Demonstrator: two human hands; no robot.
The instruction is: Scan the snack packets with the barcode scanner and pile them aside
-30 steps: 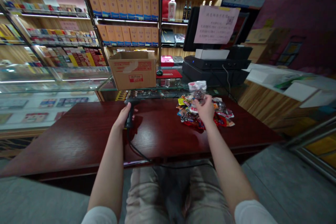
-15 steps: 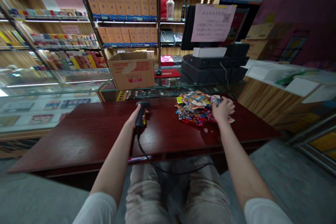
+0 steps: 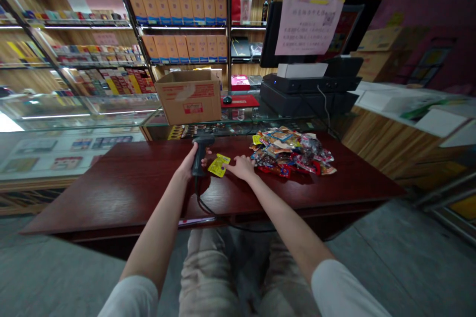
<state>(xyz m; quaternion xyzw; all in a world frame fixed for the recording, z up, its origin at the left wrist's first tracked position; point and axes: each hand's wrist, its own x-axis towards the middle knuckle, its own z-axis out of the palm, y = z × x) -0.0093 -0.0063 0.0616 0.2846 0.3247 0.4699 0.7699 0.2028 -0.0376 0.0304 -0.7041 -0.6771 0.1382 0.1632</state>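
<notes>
My left hand (image 3: pixel 189 161) is wrapped round the grip of a black handheld barcode scanner (image 3: pixel 200 156), held above the dark red desk. Its cable hangs from the grip toward my lap. Just right of the scanner is a small yellow snack packet (image 3: pixel 218 165), tilted. My right hand (image 3: pixel 242 167) has it by the near edge, thumb and finger at its right side; the other fingers are partly curled. Beyond that hand lies a heap of shiny snack packets (image 3: pixel 288 151) in mixed colours on the desk.
An open cardboard box (image 3: pixel 189 96) stands on the glass counter behind the desk (image 3: pixel 122 178). Right of it are a black mouse (image 3: pixel 227 100), and a monitor with a paper notice (image 3: pixel 309 27) above a black cash drawer (image 3: pixel 305 99). Stocked shelves line the back.
My right hand has moved left from the packet heap to the yellow packet beside the scanner. Earlier, only a bit of yellow showed by my left fingers. The left hand still grips the scanner.
</notes>
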